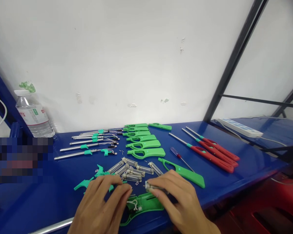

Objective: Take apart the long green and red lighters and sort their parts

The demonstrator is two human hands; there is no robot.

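Both my hands rest at the near edge of the blue table (246, 156), over an open green lighter handle shell (146, 203) with a white wire inside. My left hand (102, 204) lies on the shell's left part, fingers curled down onto it. My right hand (178, 198) pinches a small clear gas cartridge (152, 187) between thumb and forefinger, just above the shell. Several more clear cartridges (133, 169) lie right behind my fingers. Loose teal trigger pieces (92, 178) sit to the left of my left hand.
Rows of green handle shells (143, 139), metal tubes with teal parts (88, 146), three finished red lighters (210, 151), a small screwdriver (180, 158) and one green handle (185, 172) lie on the table. A water bottle (34, 113) stands back left, a power strip (241, 127) back right.
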